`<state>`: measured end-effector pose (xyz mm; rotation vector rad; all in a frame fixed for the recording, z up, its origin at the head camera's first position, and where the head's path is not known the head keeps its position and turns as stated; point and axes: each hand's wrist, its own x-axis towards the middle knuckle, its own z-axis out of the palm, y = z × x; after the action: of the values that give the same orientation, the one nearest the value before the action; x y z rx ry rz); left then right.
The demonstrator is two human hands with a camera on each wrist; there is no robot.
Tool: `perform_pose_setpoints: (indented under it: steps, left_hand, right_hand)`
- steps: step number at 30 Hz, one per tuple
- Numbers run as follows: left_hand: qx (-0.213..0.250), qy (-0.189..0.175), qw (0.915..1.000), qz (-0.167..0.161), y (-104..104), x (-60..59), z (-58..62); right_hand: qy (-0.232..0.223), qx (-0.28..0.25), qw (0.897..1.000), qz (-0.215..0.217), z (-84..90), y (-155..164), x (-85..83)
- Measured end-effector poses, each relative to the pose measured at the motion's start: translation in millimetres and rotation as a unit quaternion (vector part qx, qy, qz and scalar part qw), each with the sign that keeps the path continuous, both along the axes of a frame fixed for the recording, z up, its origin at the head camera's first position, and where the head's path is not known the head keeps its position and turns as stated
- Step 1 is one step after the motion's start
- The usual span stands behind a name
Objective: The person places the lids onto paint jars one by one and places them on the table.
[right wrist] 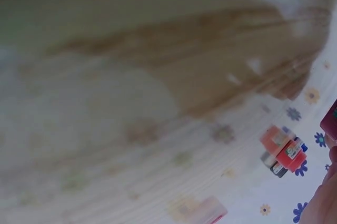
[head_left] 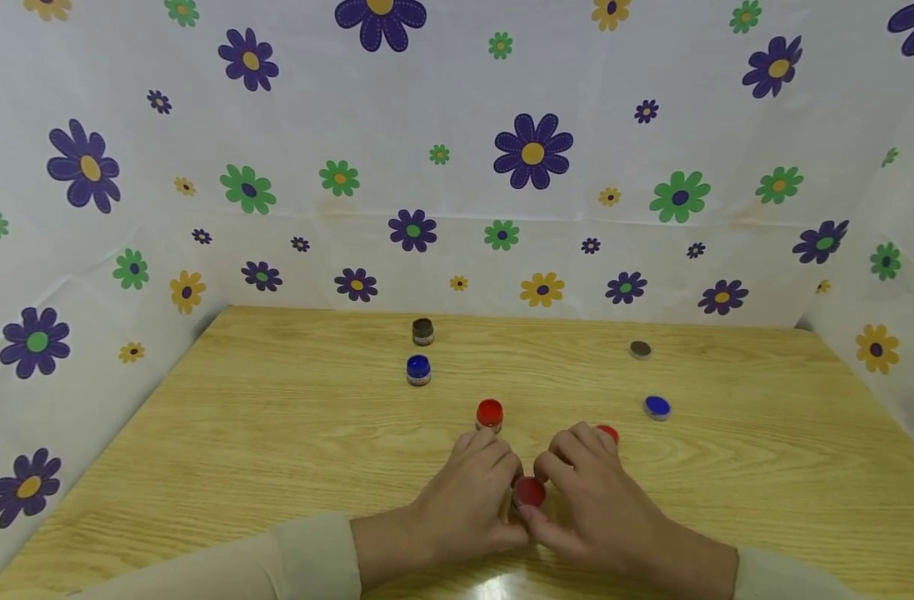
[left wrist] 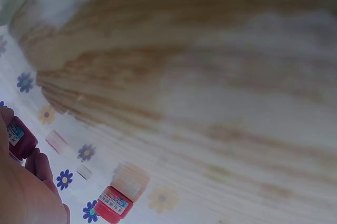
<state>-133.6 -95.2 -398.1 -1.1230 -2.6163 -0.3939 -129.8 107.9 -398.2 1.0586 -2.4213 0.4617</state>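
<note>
Both hands are together at the front of the table around a small paint jar (head_left: pixel 529 492) with a dark red top. My left hand (head_left: pixel 464 504) grips its left side, fingers bent over and thumb low in front. From the other side my right hand (head_left: pixel 599 504) holds it, with the thumb at the top's near edge and bent fingers behind. In the left wrist view the dark red jar (left wrist: pixel 22 139) shows a label between the fingers. Just beyond the left fingers stands an uncapped jar of bright red paint (head_left: pixel 490 414). A red lid (head_left: pixel 608 434) is partly hidden behind the right hand.
Farther back stand an uncapped blue paint jar (head_left: pixel 418 370) and a dark paint jar (head_left: pixel 422 332). On the right lie a blue lid (head_left: pixel 656 407) and a dark lid (head_left: pixel 640 350). A flower-printed cloth (head_left: pixel 457 192) borders the wooden table (head_left: pixel 277 417) at the back and sides.
</note>
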Motion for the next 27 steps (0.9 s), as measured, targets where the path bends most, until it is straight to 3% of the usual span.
perform_pose_setpoints:
  steps: [7,19,27]
  left_hand:
    - [-0.013,-0.008,0.9999,-0.002,0.9,1.0,1.6]
    - [-0.018,0.018,0.9996,-0.014,-1.2,1.2,1.4]
    - [-0.001,0.049,0.9986,-0.018,-3.3,0.3,2.7]
  right_hand:
    - [0.013,-0.014,1.000,-0.004,-1.1,-0.9,2.5]
    - [-0.039,-0.001,0.998,-0.049,4.0,-1.2,11.3]
    - [-0.021,0.001,1.000,-0.017,14.9,-2.9,11.8]
